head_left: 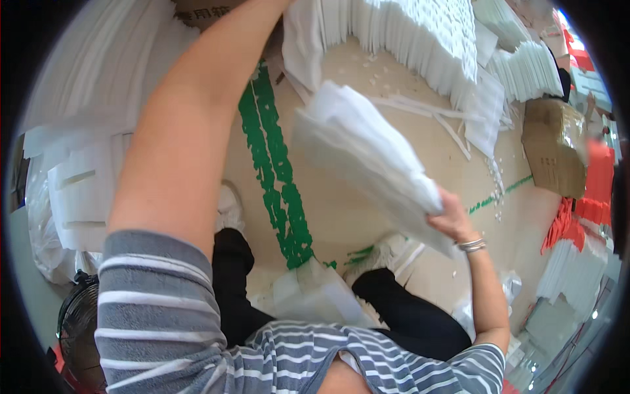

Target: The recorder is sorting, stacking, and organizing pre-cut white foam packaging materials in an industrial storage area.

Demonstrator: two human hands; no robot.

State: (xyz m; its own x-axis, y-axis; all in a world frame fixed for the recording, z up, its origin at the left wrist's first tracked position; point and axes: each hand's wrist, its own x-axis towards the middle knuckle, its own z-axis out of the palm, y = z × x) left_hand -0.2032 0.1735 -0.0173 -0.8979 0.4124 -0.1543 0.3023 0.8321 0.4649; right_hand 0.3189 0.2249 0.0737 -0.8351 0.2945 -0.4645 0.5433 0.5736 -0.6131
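My right hand (pixel 453 218), with a bangle at the wrist, is closed round the near end of a stack of white foam sheets (pixel 367 154). The stack hangs tilted above the floor, its far end pointing up and to the left, and its edges are smeared by motion. My left arm (pixel 174 144) stretches forward across the left side and leaves the picture at the upper edge, so its hand is out of sight. Near where that arm leaves stands a large row of white foam sheets (pixel 400 33), packed on edge.
Tall white foam stacks (pixel 85 72) rise at the left, above a black fan (pixel 79 328). Foam strips (pixel 453 134) and scraps litter the beige floor, crossed by a green line (pixel 275 177). A cardboard box (pixel 554 148) and red material (pixel 597 177) are at the right.
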